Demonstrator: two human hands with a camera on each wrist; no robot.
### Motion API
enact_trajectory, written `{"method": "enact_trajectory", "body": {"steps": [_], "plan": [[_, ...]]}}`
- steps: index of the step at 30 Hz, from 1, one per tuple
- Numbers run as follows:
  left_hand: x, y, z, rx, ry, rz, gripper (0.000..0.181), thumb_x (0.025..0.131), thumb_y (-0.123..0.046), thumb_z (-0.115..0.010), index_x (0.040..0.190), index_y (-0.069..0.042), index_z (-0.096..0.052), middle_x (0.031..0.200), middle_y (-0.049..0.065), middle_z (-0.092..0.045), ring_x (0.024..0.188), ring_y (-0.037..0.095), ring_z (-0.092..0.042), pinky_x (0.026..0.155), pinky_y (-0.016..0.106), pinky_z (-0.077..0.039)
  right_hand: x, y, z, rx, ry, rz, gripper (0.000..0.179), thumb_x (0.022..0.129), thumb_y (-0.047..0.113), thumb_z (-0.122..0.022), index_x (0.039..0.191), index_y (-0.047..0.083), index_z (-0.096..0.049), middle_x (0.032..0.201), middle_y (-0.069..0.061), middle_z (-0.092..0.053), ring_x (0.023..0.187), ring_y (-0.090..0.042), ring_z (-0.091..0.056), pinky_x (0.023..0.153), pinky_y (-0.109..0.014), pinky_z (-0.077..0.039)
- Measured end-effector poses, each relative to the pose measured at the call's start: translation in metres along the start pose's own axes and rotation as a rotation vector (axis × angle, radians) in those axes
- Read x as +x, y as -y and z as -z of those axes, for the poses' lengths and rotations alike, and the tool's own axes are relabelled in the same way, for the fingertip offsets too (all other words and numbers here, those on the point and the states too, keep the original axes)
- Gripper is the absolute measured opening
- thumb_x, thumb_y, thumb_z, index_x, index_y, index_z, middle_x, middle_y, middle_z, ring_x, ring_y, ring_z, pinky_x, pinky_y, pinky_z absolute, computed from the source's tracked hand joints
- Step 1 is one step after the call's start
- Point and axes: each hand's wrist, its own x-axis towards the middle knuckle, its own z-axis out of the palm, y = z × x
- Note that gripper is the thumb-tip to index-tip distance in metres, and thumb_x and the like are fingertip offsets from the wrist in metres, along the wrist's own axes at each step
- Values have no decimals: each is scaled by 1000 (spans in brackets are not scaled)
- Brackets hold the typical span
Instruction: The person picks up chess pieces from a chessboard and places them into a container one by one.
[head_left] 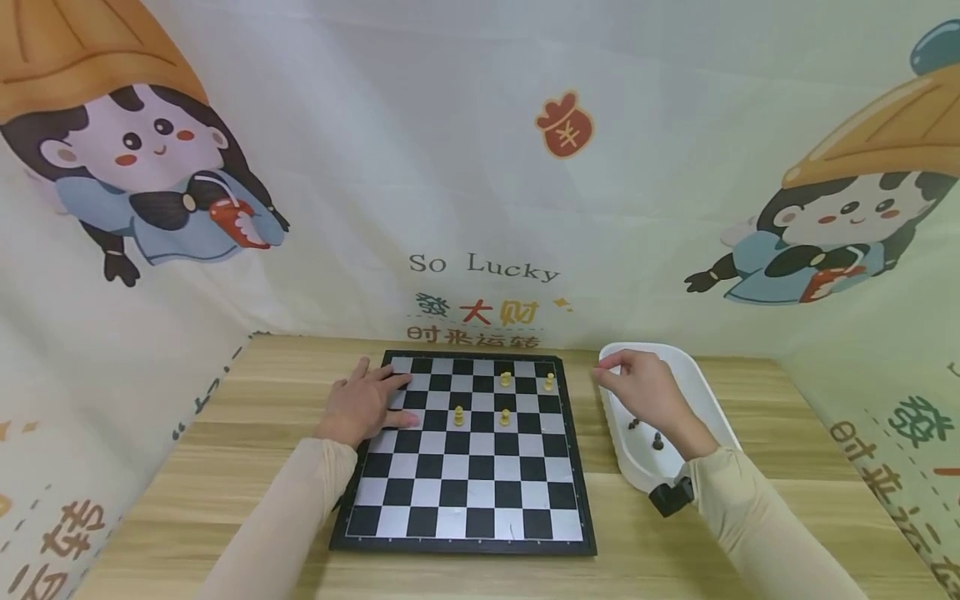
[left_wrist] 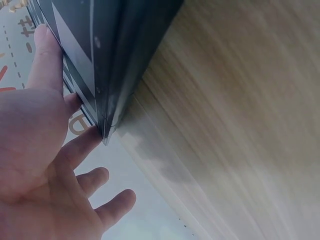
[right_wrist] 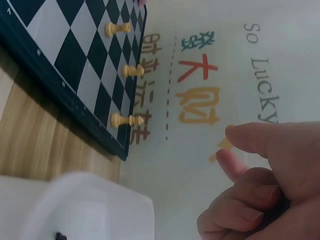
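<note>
My left hand (head_left: 363,404) rests on the left edge of a black-and-white chessboard (head_left: 450,522), fingers spread. The left wrist view shows its thumb (left_wrist: 46,60) on the board's face and a finger at the corner. Several pale yellow chess pieces stand on the board, among them a rook (right_wrist: 117,28), a knight (right_wrist: 132,70) and a taller slender piece (right_wrist: 126,120) near the far right corner. My right hand (head_left: 648,392) hovers over a white tray (head_left: 712,404). Its thumb and index finger are extended with a small gap, nothing between them; the other fingers curl in.
Dark chess pieces (head_left: 657,441) lie in the white tray, right of the board. Both stand on a wooden table (head_left: 270,392). A pale printed cloth (head_left: 360,208) hangs behind and at the sides. A black strap device (head_left: 671,497) sits at my right wrist.
</note>
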Motion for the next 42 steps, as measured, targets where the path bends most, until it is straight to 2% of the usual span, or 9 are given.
{"method": "enact_trajectory", "body": {"steps": [3, 9, 12, 15, 18, 29, 34, 42], "plan": [[0, 1, -1, 3, 0, 6, 83, 87, -67, -64, 154, -21, -48, 164, 15, -38, 156, 48, -20, 116, 71, -34, 1, 3, -7, 28, 5, 16, 32, 96, 29, -67, 109, 1, -74, 62, 4, -44, 53, -12, -40, 50, -25, -36], [1, 1, -3, 7, -9, 8, 83, 86, -67, -64, 153, -21, -48, 164, 15, -39, 155, 49, -21, 116, 71, -35, 1, 9, -20, 93, 23, 27, 33, 96, 33, -69, 108, 3, -76, 80, -5, -66, 69, -14, -50, 61, -25, -42], [1, 1, -2, 10, -17, 6, 83, 86, -67, -64, 153, -21, -49, 163, 15, -39, 155, 49, -22, 115, 71, -35, 0, 13, -27, 115, 44, 15, 35, 96, 36, -69, 109, 5, -75, 73, 0, -61, 64, -13, -47, 55, -23, -38], [0, 1, -1, 15, -26, 1, 82, 86, -67, -64, 153, -20, -49, 163, 15, -40, 155, 49, -23, 114, 72, -36, -2, 17, -34, 134, 70, 12, 34, 95, 36, -70, 112, 6, -74, 61, 4, -45, 54, -12, -39, 48, -23, -30], [-1, 1, -1, 23, -26, -5, 82, 86, -67, -64, 152, -20, -49, 163, 15, -41, 154, 49, -23, 114, 71, -37, -4, 22, -41, 144, 86, 20, 33, 95, 33, -71, 114, 6, -73, 57, 6, -38, 51, -12, -35, 46, -23, -28], [-1, 2, -1, 24, -22, 3, 82, 87, -67, -64, 153, -21, -49, 163, 15, -40, 155, 49, -22, 115, 71, -36, 4, 35, -64, 230, 105, 61, 33, 96, 28, -72, 118, 4, -71, 55, 6, -36, 47, -11, -32, 46, -22, -28], [0, 0, -1, 21, -16, -5, 82, 87, -67, -64, 153, -21, -49, 163, 15, -40, 155, 48, -22, 115, 71, -35, 5, 36, -75, 220, 117, 45, 35, 95, 28, -73, 118, 2, -71, 54, 6, -39, 47, -10, -33, 46, -22, -28], [0, 0, -2, 17, -19, -3, 82, 86, -67, -64, 153, -21, -49, 163, 14, -40, 155, 48, -22, 116, 71, -35, 2, 37, -92, 198, 127, -6, 32, 93, 31, -74, 114, 7, -72, 55, 5, -41, 47, -12, -36, 46, -23, -27]]}}
